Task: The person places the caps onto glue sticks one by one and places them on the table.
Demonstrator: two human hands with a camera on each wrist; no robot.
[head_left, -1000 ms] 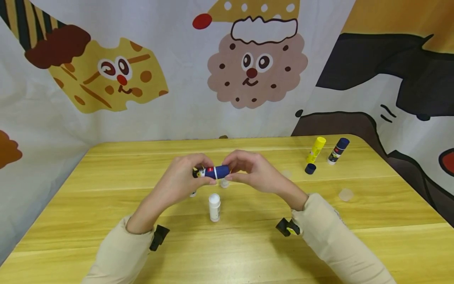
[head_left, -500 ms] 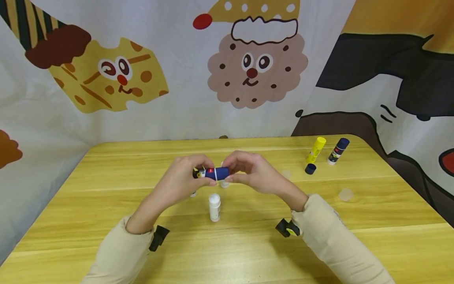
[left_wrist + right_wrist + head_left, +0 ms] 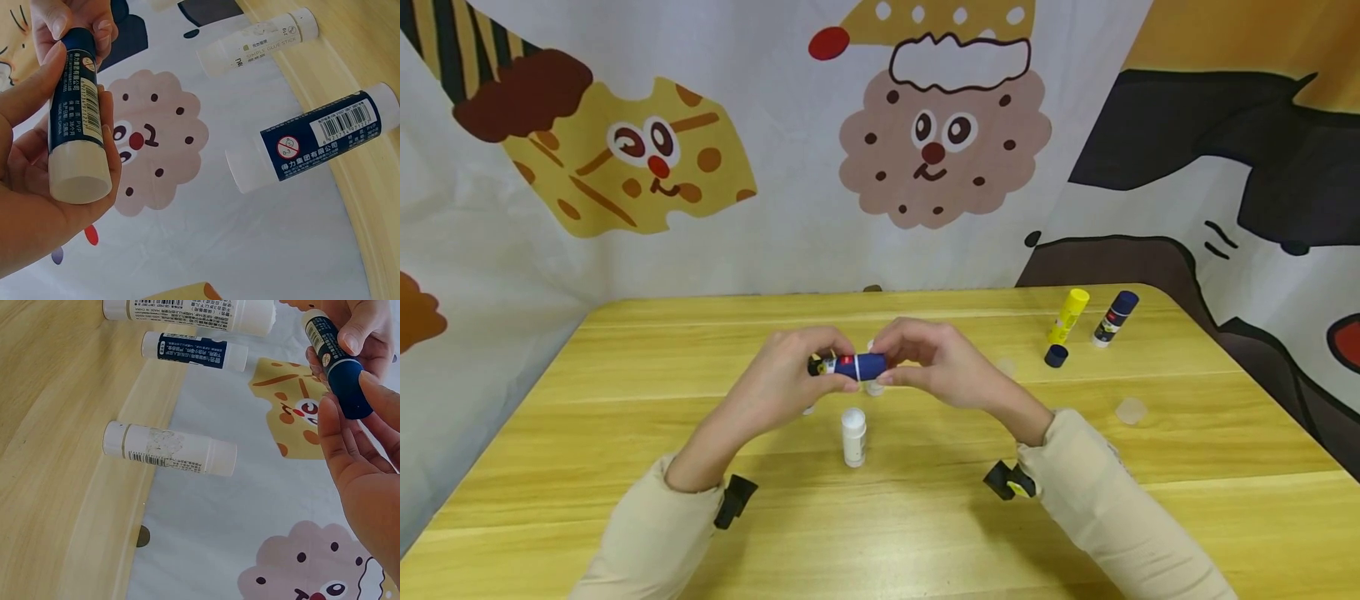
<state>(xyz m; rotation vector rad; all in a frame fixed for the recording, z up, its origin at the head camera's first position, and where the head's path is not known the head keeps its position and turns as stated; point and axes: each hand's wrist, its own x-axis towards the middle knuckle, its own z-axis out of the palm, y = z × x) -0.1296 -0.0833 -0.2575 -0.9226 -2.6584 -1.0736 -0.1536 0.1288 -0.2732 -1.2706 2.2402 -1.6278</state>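
Six glue sticks can be counted: one in the hands and five standing on the table (image 3: 925,533). The held glue stick (image 3: 859,367), navy with a white base and a dark blue cap, is up above the middle of the table, lying nearly level between the two hands. The left hand (image 3: 786,371) has its grip closed round the navy body, thumb along one side and fingers along the other; the right hand (image 3: 932,360) pinches the capped end between thumb and fingertips, its grip narrow. Of the five standing, two are white: a nearer white stick (image 3: 853,438) just in front of the hands, and a farther white stick (image 3: 169,449) behind them. One navy-labelled stick (image 3: 320,136) with a white top stands past the left hand. The other two, a yellow stick (image 3: 1067,318) and a navy-capped stick (image 3: 1116,320), stand side by side at the far right. One loose dark cap (image 3: 1056,357) sits in front of the yellow stick, and one pale disc (image 3: 1131,411) lies nearer the right edge. In the head view the hands partly cover the farther white stick and nearly all of the navy-labelled one; both wrist views show them more fully. A cartoon-printed cloth (image 3: 790,250) hangs behind the table.
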